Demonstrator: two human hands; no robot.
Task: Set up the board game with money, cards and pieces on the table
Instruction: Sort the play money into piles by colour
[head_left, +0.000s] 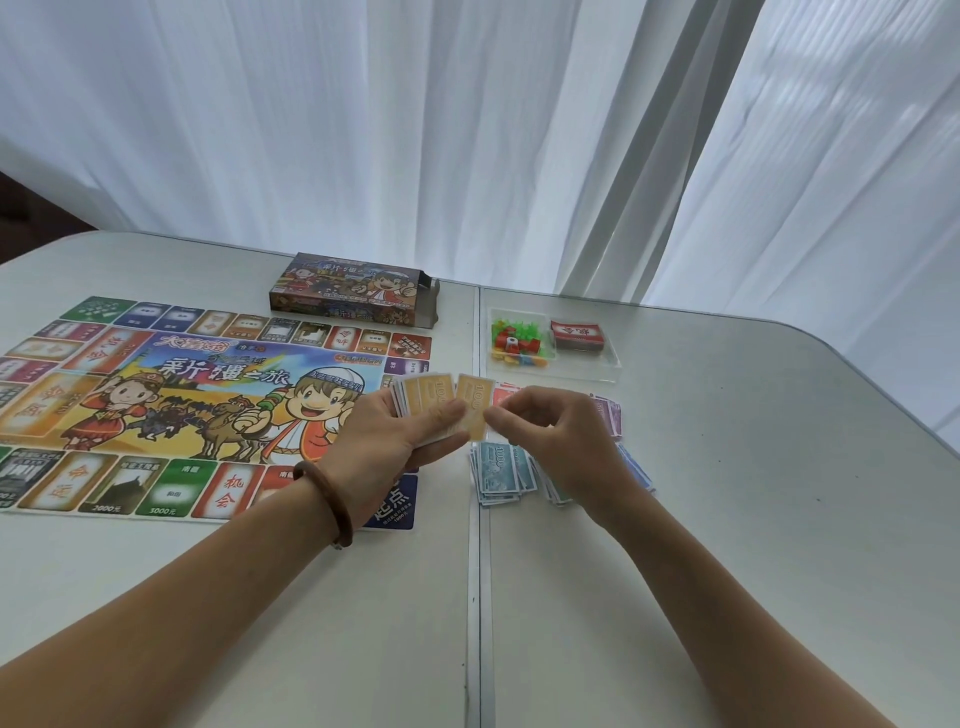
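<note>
At the far right of the white worktop (727, 519) sits a shallow clear tray (582, 368), and it holds two things side by side: on its left a small heap of coloured pieces (517, 343), green, red, yellow and blue, with what looks like a white die among them, and on its right a squared red card deck (576, 335) lying flat. To the left of the tray, past the worktop's centre seam, the game box (348, 288) lies on its back with the flap at its right end open; what is inside cannot be told. The game board (182, 405) is spread flat in front of the box, its right edge partly hidden by the left hand (384, 441), which wears a brown bracelet (324, 499) at the wrist. That hand's grip is clamped round a fanned stack of orange notes (423, 395), held above the worktop near the board's right edge. The right hand (550, 431) has its grip closed in a pinch on a single orange note (474, 402), thumb and forefinger at its lower right edge, just beside the stack. Below and behind the hands, money lies on the worktop in loose piles: blue notes (498, 473) nearest, purple notes (608, 415) to the right, and pink notes (501, 396) partly hidden behind the fingers. A white curtain (467, 130) hangs behind the worktop.
</note>
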